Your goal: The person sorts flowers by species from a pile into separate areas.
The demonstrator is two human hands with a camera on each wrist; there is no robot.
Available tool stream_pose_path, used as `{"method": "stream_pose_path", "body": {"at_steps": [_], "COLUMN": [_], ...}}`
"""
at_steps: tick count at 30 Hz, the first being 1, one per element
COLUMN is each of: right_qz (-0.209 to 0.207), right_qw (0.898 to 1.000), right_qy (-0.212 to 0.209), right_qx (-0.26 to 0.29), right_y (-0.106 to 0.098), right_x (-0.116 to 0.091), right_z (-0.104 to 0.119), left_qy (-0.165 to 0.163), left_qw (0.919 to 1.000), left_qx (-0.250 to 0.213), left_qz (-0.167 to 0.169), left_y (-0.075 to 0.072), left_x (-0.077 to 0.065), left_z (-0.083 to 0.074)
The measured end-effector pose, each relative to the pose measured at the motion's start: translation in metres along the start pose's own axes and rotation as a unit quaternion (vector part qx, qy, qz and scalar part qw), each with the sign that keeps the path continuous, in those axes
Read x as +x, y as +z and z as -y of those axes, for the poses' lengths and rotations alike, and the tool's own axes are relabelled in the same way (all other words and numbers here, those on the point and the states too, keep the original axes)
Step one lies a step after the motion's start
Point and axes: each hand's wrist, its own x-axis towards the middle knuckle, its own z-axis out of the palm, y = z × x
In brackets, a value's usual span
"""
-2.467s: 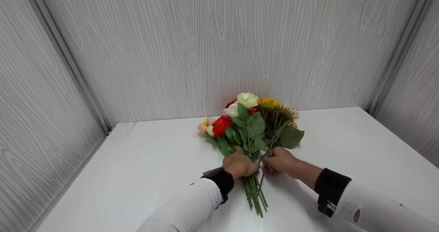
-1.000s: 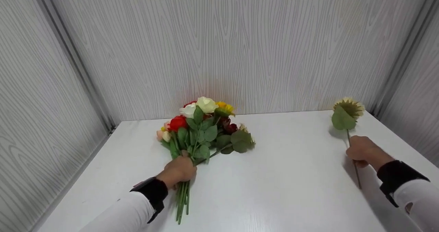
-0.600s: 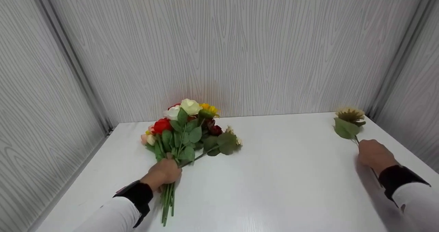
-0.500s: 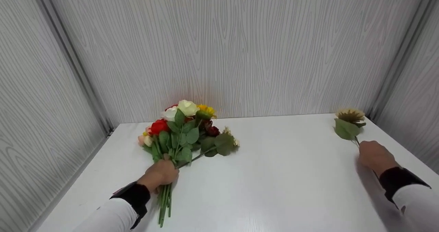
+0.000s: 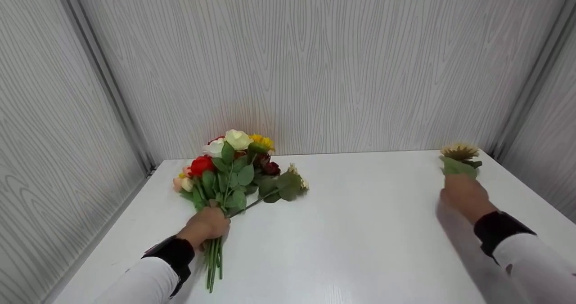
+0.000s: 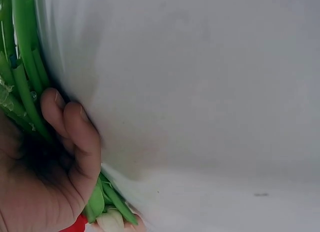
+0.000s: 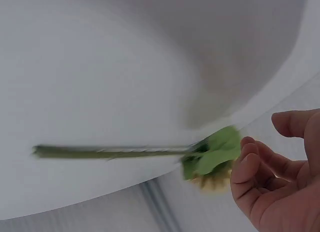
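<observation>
My left hand grips the green stems of a flower bouquet at the left of the table, its fingers curled round them in the left wrist view. Red, white, peach and yellow blooms point to the back wall. One pale flower with broad leaves splays out to the bouquet's right. At the far right lies a single pale sunflower, its stem stretched out on the table. Close over it my right hand has its thumb apart from loosely bent fingers, holding nothing.
The white tabletop spreads between the two hands. A grey wood-grain panel stands along the back, with side panels at left and right.
My right hand has drawn the pale sunflower from the bouquet, carried it right, laid it down and let go. It has since shifted slightly left. My left hand has moved the bouquet left.
</observation>
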Motion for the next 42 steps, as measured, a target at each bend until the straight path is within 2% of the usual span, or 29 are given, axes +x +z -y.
{"method": "stream_pose_path", "body": {"at_steps": [5,9,14,21,26,29,32,35,42], "right_qz": [-0.015,-0.001,0.023,0.044,0.115,0.141,0.134,0.121,0.118], "right_qw": [0.999,0.995,0.987,0.974,0.953,0.947,0.957,0.968,0.972], "right_qy": [-0.052,-0.101,-0.147,-0.146,-0.128,-0.107,-0.087,-0.085,-0.087], "right_qx": [-0.003,0.015,0.069,0.170,0.251,0.269,0.241,0.204,0.184], "right_y": [0.011,0.028,0.050,0.067,0.075,0.078,0.079,0.077,0.072], "right_x": [0.010,0.000,-0.019,-0.027,-0.019,-0.010,-0.002,0.005,0.011], "right_z": [0.078,0.134,0.187,0.252,0.296,0.312,0.318,0.320,0.315], "left_qy": [0.014,0.016,0.009,0.011,0.011,0.009,0.021,0.031,0.036], "left_qw": [0.9999,0.9998,0.9997,0.9995,0.9993,0.9990,0.9982,0.9972,0.9957], "left_qx": [0.003,-0.008,-0.021,-0.029,-0.036,-0.044,-0.057,-0.068,-0.085], "left_qz": [-0.004,0.004,0.006,-0.002,-0.006,-0.004,-0.001,-0.003,-0.005], "left_y": [0.002,0.008,0.018,0.032,0.037,0.040,0.040,0.039,0.036], "left_x": [0.003,-0.001,-0.014,-0.032,-0.040,-0.044,-0.048,-0.049,-0.052], "left_z": [-0.006,-0.021,-0.048,-0.078,-0.085,-0.088,-0.092,-0.093,-0.089]}}
